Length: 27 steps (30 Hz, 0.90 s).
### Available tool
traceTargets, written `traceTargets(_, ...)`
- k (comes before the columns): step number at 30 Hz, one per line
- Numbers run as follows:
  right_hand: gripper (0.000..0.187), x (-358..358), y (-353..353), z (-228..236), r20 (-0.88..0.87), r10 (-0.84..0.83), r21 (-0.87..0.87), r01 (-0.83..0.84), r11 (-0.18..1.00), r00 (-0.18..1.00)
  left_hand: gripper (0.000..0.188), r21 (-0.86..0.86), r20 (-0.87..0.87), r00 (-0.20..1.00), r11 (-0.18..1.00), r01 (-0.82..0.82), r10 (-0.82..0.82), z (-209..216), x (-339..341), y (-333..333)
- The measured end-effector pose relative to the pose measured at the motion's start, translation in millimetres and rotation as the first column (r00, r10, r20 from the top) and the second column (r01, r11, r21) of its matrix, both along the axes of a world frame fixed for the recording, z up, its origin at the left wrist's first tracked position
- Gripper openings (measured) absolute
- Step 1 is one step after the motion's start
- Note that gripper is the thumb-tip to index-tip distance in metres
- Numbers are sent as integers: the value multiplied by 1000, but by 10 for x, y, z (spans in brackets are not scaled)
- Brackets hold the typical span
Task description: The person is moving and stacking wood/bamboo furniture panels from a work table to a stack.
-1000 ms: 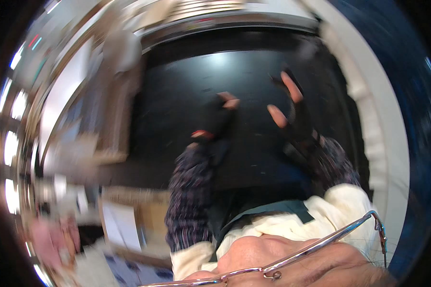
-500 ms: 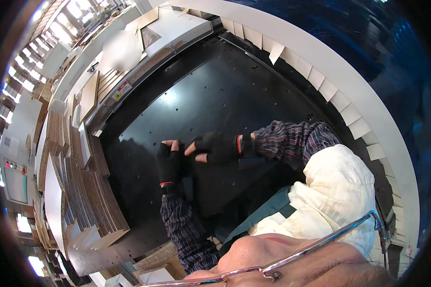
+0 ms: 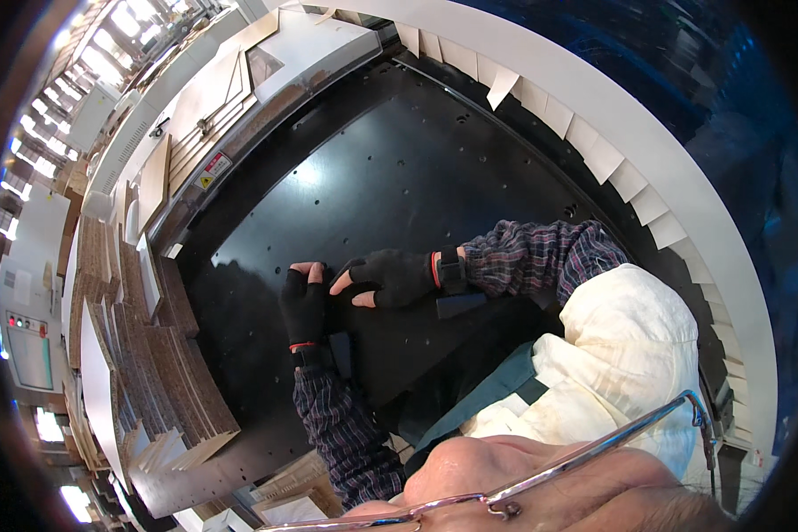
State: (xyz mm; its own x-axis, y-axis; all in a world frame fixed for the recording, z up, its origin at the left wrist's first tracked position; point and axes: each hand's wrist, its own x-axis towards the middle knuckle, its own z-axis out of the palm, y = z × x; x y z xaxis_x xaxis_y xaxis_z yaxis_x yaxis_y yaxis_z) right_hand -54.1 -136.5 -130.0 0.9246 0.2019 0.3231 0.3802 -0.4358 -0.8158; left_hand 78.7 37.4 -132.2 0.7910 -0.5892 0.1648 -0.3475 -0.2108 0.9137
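Both of my hands wear black fingerless gloves with red-edged cuffs and are over a black perforated worktable [image 3: 346, 204]. My left hand [image 3: 304, 303] is closed, its thumb and forefinger tips close together at the far end; whatever may be between them is hidden. Just to its right, my right hand [image 3: 388, 277] points toward it with forefinger and thumb apart, and nothing shows between them. A dark flat block [image 3: 461, 305] shows beside the right wrist, and another dark block [image 3: 340, 355] beside the left one.
Stacked chipboard panels [image 3: 164, 355] stand along the left edge. Farther back, loose boards [image 3: 208, 115] lie on a pale machine housing [image 3: 319, 53]. A curved white guard [image 3: 674, 133] with overlapping pale flaps [image 3: 603, 155] bounds the right side. A control panel [image 3: 28, 346] is at far left.
A white blurred spot over the boards at upper left is gone. My right forefinger and thumb have shifted slightly left and down. Both hands stay close together over the table.
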Motion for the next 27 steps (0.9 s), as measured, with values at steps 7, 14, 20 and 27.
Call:
traceTargets(7,44,31,-59,171,16,-277,-20,277,961,961,16,63,37,998,997,-52,50,33,-27,-20)
traceTargets(14,84,1025,-1936,394,355,-884,-300,933,199,303,18,32,126,992,999,-17,13,51,-47,2)
traceTargets(20,75,726,-1598,706,-140,-634,-189,608,771,761,17,43,93,995,999,-32,28,34,-20,-10)
traceTargets(27,63,38,-15,50,-9,-230,-95,228,969,973,17,-1,22,1000,1000,-4,4,-19,-10,3)
